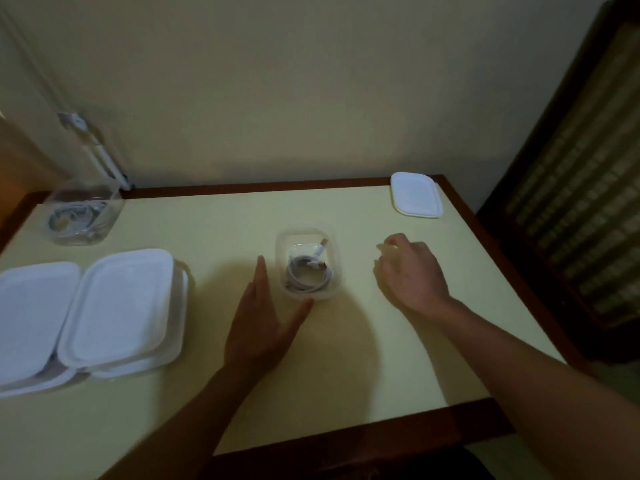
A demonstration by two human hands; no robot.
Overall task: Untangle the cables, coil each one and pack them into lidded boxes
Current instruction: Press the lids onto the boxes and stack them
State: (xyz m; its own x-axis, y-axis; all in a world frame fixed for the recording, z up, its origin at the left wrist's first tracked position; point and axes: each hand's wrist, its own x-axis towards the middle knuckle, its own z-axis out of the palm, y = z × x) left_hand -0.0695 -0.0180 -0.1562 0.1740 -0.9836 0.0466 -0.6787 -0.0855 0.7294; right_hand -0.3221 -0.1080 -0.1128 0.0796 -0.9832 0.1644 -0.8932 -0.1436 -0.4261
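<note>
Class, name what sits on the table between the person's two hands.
In the head view, an open clear box holding a coiled white cable sits between the left hand and the right hand.

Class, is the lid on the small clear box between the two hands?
No, the small clear box stands open with a coiled cable showing inside, and a loose white lid lies far off to its right.
</note>
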